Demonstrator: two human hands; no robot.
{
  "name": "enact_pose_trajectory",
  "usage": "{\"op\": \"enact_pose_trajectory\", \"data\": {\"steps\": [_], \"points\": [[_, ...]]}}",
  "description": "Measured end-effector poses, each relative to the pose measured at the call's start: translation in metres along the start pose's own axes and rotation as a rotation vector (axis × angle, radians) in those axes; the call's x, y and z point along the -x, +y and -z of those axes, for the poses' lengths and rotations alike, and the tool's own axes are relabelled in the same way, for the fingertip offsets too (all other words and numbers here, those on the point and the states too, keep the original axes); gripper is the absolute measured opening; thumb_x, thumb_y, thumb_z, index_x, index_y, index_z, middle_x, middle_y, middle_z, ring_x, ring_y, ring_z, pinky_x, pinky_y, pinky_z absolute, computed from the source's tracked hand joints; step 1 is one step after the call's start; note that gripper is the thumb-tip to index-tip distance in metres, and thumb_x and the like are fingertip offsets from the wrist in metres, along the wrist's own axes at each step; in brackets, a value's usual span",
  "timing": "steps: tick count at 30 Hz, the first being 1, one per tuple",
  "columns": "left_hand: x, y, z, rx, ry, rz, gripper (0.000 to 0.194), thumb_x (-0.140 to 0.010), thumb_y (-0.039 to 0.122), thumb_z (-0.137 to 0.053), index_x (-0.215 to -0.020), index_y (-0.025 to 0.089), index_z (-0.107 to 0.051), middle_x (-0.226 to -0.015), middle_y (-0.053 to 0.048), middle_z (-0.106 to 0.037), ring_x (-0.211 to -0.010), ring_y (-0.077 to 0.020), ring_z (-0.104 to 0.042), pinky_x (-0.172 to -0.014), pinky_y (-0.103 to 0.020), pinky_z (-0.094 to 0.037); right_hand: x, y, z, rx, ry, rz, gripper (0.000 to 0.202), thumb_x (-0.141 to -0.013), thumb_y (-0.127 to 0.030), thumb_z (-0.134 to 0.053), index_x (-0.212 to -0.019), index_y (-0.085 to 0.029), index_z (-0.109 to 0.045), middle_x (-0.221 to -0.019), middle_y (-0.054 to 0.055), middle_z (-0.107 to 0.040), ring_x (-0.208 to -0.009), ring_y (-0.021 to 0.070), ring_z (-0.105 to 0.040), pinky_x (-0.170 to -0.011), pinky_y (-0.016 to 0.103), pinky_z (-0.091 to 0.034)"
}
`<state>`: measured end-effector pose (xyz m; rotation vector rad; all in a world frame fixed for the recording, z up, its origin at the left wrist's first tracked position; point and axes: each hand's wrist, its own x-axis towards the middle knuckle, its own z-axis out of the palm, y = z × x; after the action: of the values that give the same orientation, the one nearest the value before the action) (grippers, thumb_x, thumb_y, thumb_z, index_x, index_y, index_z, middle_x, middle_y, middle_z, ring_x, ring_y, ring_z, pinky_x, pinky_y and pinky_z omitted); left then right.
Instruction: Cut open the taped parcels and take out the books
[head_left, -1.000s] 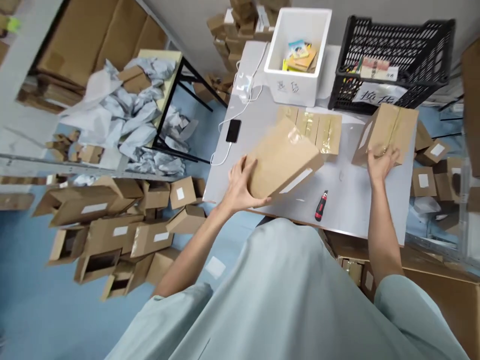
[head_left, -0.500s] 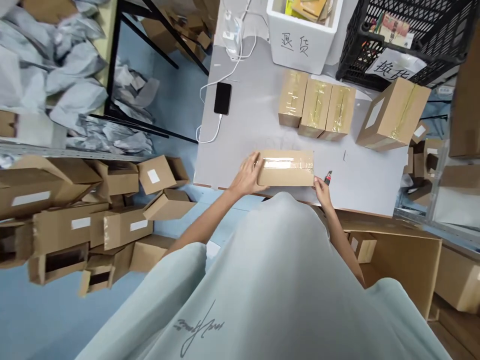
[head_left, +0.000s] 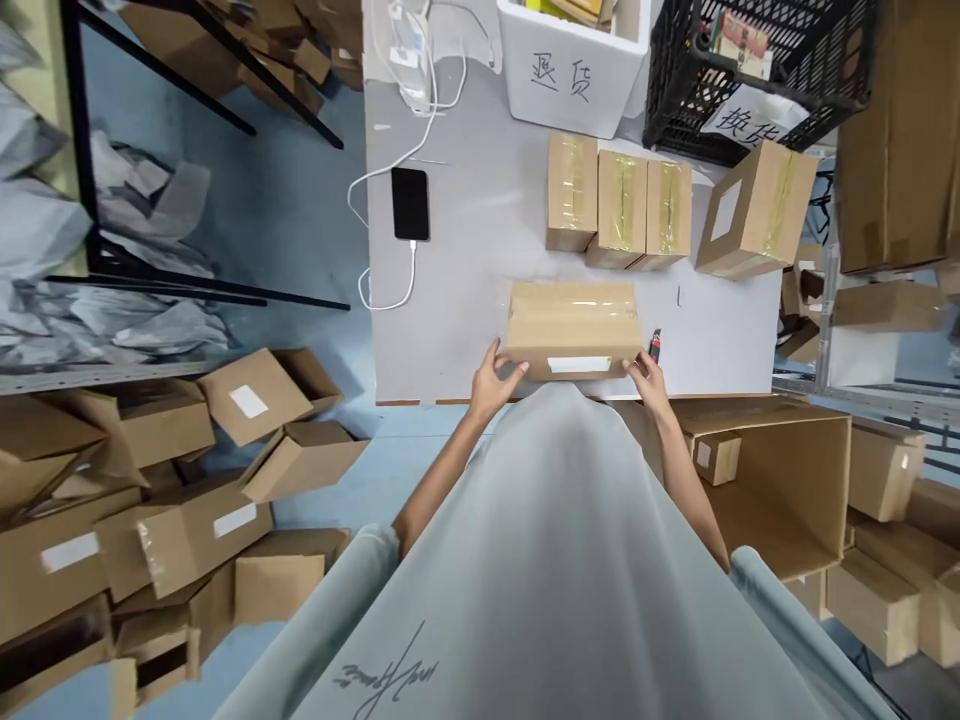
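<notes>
A taped brown carton (head_left: pixel 574 310) lies near the front edge of the grey table (head_left: pixel 465 240), with a white label on the side facing me. My left hand (head_left: pixel 495 382) is at its left end, thumb and forefinger spread apart against the near corner. At the right end, my right hand (head_left: pixel 646 380) touches the near corner with thumb and fingertips, also spread. Just beyond my right hand lies a red and black box cutter (head_left: pixel 655 345). Three taped cartons (head_left: pixel 621 205) stand side by side farther back, and a larger carton (head_left: pixel 756 210) is to their right.
A black phone (head_left: pixel 410 204) on a white cable lies at the left of the table. A white bin (head_left: pixel 574 80) and a black crate (head_left: pixel 765 70) stand at the back. Opened cartons (head_left: pixel 255 395) pile up at the left; a big open box (head_left: pixel 780 500) is below right.
The carton has been turned so that its labelled side faces me. My left hand has moved from its top left end to the near left corner. The camera view has shifted.
</notes>
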<state>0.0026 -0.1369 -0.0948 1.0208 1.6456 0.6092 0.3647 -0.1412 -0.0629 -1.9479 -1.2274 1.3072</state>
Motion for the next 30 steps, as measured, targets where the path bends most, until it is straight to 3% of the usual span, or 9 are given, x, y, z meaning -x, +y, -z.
{"op": "enact_pose_trajectory", "data": {"steps": [3, 5, 8, 12, 16, 21, 25, 30], "points": [[-0.01, 0.0, 0.009, 0.059, 0.027, -0.079, 0.081, -0.096, 0.042, -0.081, -0.169, 0.015, -0.056, -0.138, -0.014, -0.085, -0.142, -0.0275, -0.077, -0.132, -0.046, -0.054, -0.004, -0.009, -0.004, -0.074, 0.093, 0.027, 0.079, -0.098, -0.071, -0.072, -0.158, -0.02, -0.07, -0.16, 0.018, -0.074, -0.142, 0.0367, -0.072, -0.126, 0.053, -0.057], [-0.02, -0.003, 0.009, 0.09, 0.035, -0.096, 0.058, -0.096, 0.038, -0.08, -0.149, 0.016, -0.071, -0.131, -0.015, -0.086, -0.132, -0.0298, -0.081, -0.123, -0.047, -0.061, -0.011, -0.012, -0.012, -0.06, 0.139, -0.017, 0.078, -0.095, -0.074, -0.072, -0.147, -0.017, -0.077, -0.148, 0.021, -0.08, -0.13, 0.0362, -0.075, -0.122, 0.054, -0.06], [-0.036, -0.007, 0.004, 0.088, 0.033, -0.091, 0.035, -0.097, 0.038, -0.078, -0.126, 0.017, -0.079, -0.13, -0.016, -0.085, -0.119, -0.0308, -0.084, -0.11, -0.046, -0.068, -0.019, -0.009, -0.025, -0.097, 0.16, -0.035, 0.076, -0.094, -0.076, -0.069, -0.138, -0.016, -0.08, -0.145, 0.02, -0.082, -0.13, 0.0355, -0.075, -0.123, 0.054, -0.059], [-0.047, -0.016, 0.001, 0.067, -0.027, -0.097, 0.041, -0.098, 0.04, -0.079, -0.132, 0.017, -0.078, -0.141, -0.017, -0.08, -0.11, -0.0288, -0.082, -0.104, -0.045, -0.069, -0.013, 0.007, -0.03, -0.154, 0.17, -0.052, 0.076, -0.091, -0.074, -0.075, -0.144, -0.019, -0.078, -0.157, 0.018, -0.076, -0.14, 0.0354, -0.073, -0.127, 0.054, -0.057], [-0.046, -0.027, 0.003, 0.113, -0.125, -0.032, 0.047, -0.096, 0.045, -0.081, -0.135, 0.018, -0.076, -0.149, -0.018, -0.077, -0.12, -0.032, -0.081, -0.114, -0.05, -0.065, 0.007, 0.027, -0.029, -0.18, 0.155, -0.093, 0.078, -0.086, -0.075, -0.083, -0.142, -0.02, -0.079, -0.152, 0.019, -0.079, -0.14, 0.0388, -0.075, -0.129, 0.06, -0.056], [-0.035, -0.031, -0.002, 0.134, -0.138, 0.01, 0.053, -0.092, 0.042, -0.083, -0.138, 0.018, -0.072, -0.156, -0.02, -0.074, -0.132, -0.0362, -0.079, -0.118, -0.054, -0.064, 0.016, 0.042, -0.031, -0.195, 0.09, -0.105, 0.074, -0.083, -0.068, -0.092, -0.139, -0.019, -0.081, -0.148, 0.022, -0.079, -0.132, 0.0404, -0.08, -0.122, 0.064, -0.061], [-0.03, -0.025, -0.018, 0.16, -0.04, 0.071, 0.053, -0.084, 0.03, -0.087, -0.133, 0.02, -0.071, -0.155, -0.018, -0.075, -0.142, -0.0389, -0.076, -0.122, -0.057, -0.062, 0.001, 0.045, -0.035, -0.197, 0.064, -0.091, 0.07, -0.081, -0.055, -0.096, -0.142, -0.023, -0.081, -0.153, 0.019, -0.076, -0.135, 0.0395, -0.078, -0.118, 0.064, -0.065], [-0.025, -0.012, -0.041, 0.15, 0.15, 0.1, 0.041, -0.08, 0.023, -0.087, -0.117, 0.021, -0.072, -0.138, -0.017, -0.081, -0.144, -0.0397, -0.073, -0.129, -0.065, -0.056, -0.014, 0.043, -0.028, -0.218, -0.012, -0.026, 0.064, -0.084, -0.05, -0.094, -0.14, -0.022, -0.083, -0.154, 0.017, -0.076, -0.14, 0.0389, -0.076, -0.118, 0.06, -0.066]]}}
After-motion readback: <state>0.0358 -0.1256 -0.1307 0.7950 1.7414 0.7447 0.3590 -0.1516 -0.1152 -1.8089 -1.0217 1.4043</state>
